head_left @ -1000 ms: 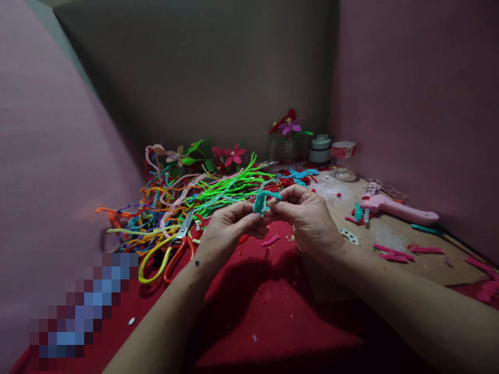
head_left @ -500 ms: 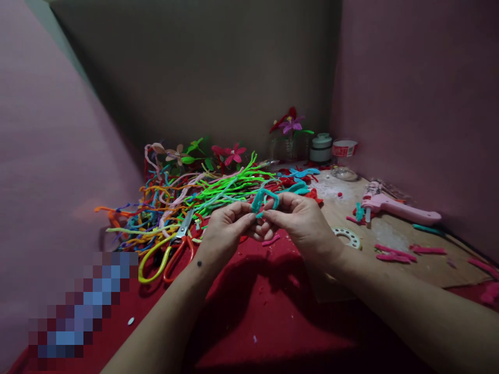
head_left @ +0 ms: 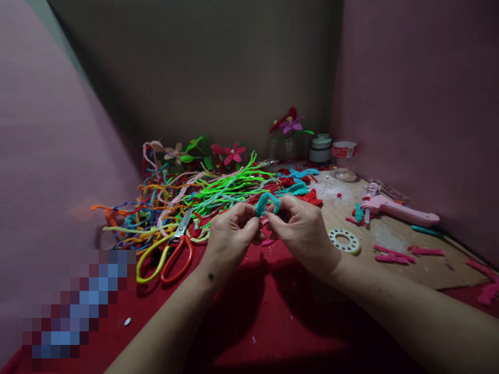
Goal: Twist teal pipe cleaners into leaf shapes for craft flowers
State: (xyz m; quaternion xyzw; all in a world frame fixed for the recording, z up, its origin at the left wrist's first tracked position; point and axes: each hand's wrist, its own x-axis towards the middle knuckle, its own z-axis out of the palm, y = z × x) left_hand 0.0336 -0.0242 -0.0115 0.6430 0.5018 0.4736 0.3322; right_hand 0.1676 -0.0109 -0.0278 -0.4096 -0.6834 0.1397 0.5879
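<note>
A bent teal pipe cleaner piece (head_left: pixel 262 204) is held up between both hands over the red cloth (head_left: pixel 253 317). Its left side is pinched by my left hand (head_left: pixel 237 231). On its right side, my right hand (head_left: pixel 298 228) grips it with thumb and fingers. The fingertips of the two hands nearly meet just below the teal loop and hide its lower end. Behind the hands spreads a pile of green, pink, orange and other pipe cleaners (head_left: pixel 222 184). Scissors (head_left: pixel 181 234) with one yellow and one red handle lie left of my left hand.
Right of the hands, a brown board (head_left: pixel 429 270) bears a pink glue gun (head_left: pixel 401 208), a pale ring with holes (head_left: pixel 343 240) and pink pieces (head_left: pixel 393 254). Fuzzy flowers (head_left: pixel 234 154), a lidded jar (head_left: pixel 321 148) and a red-and-white cup (head_left: pixel 344 149) stand at the back.
Both hands have tilted and shifted slightly, and the teal loop between them now looks narrower. More of the pale ring shows beside my right hand.
</note>
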